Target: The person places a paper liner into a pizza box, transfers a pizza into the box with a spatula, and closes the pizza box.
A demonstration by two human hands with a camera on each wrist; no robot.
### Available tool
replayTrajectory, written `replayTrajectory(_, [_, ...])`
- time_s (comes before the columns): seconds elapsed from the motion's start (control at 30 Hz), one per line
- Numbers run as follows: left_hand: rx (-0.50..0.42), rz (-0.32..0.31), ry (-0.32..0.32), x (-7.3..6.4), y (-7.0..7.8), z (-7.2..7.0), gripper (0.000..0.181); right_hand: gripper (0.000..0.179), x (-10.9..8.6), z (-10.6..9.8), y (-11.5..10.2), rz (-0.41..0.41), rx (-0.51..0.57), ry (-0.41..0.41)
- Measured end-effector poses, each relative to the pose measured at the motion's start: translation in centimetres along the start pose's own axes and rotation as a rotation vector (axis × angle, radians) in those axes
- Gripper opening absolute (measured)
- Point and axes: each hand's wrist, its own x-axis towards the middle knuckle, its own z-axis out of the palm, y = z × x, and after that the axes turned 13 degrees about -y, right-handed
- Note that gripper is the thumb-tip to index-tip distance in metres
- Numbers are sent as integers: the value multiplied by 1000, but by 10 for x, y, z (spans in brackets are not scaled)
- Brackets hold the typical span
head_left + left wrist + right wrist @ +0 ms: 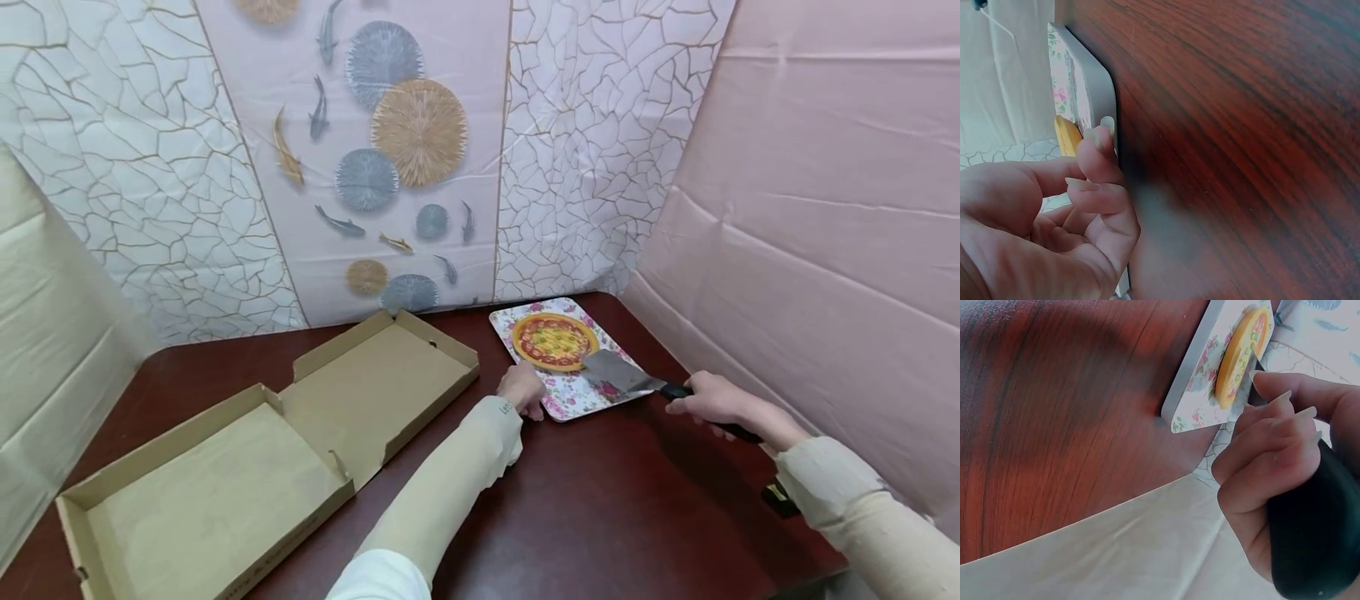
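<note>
A toy-like pizza [553,342] with a raised yellow rim lies on a white, flower-printed tray [573,403] at the back right of the table. My right hand [712,400] grips the black handle of a wide metal spatula [618,372]. The blade slants over the tray, its front edge at the pizza's right side; whether it reaches underneath cannot be seen. At the tray's near left edge is my left hand [522,389]. Its curled fingers [1100,150] hold the grey tray edge in the left wrist view, partly hiding the contact.
An opened cardboard pizza box [382,375] spreads over the left half of the dark red table [585,500]. A small black and yellow object [780,498] lies by my right sleeve. Fabric walls [825,208] stand behind and beside the table.
</note>
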Motion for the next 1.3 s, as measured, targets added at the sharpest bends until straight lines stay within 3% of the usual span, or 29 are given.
replayTrajectory(0.13, [7, 26, 5, -2, 5, 6, 18, 30, -8, 3, 9, 0, -3, -1])
replayTrajectory(0.33, [35, 7, -9, 1, 18, 20, 15, 31, -21, 9, 21, -9, -3, -3])
replayTrajectory(0.5, [27, -2, -36, 1, 20, 26, 12, 31, -25, 12, 27, -1, 0, -5])
replayTrajectory(0.9, [-7, -16, -1, 1, 6, 11, 18, 30, -11, 4, 11, -18, -43, -38])
replayTrajectory(1.13, [-13, -68, 12, 4, -3, -1, 18, 32, 4, 3, -6, -41, -69, -55])
replayTrajectory(1.3, [-27, -35, 33, 1, -6, -2, 16, 32, 8, 1, -9, -35, -75, -73])
